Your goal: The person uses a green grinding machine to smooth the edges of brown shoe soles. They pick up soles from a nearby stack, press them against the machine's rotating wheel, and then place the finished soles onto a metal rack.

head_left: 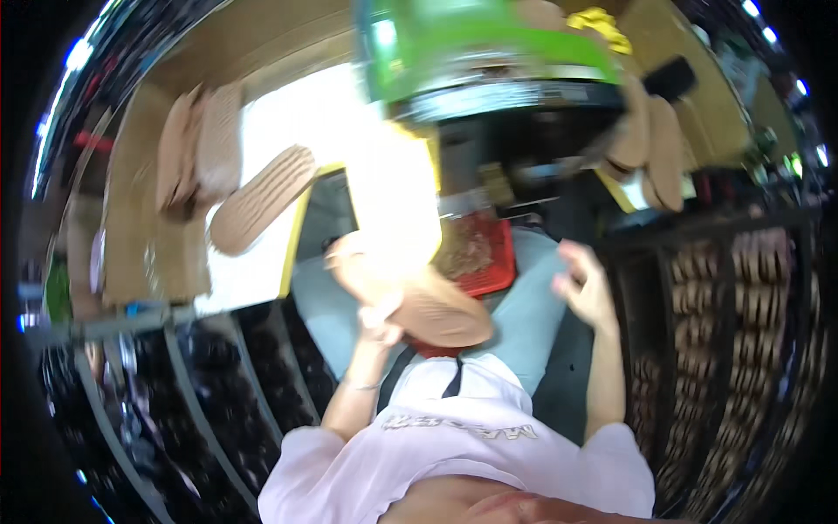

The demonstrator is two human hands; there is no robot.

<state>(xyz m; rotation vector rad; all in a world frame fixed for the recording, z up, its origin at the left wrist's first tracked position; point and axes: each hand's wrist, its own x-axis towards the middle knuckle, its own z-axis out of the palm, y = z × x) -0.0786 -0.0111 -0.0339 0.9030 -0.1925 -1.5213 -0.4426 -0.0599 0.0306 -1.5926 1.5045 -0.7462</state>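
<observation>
Matt tan rubbery shoe sole (432,306); glossy red plastic basket (493,262).

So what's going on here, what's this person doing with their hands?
A seated person is handling tan shoe soles. The left hand is raised and grips one tan sole over the lap. The right hand is lifted beside it, open and holding nothing. A red tray sits beyond the knees, and more soles lie on the cardboard surface to the left. Dark racks on the right hold rows of similar soles. The picture is motion-blurred.

Blown-out glare mid-frame — motion blur throughout, fisheye-bent dark rim.
</observation>
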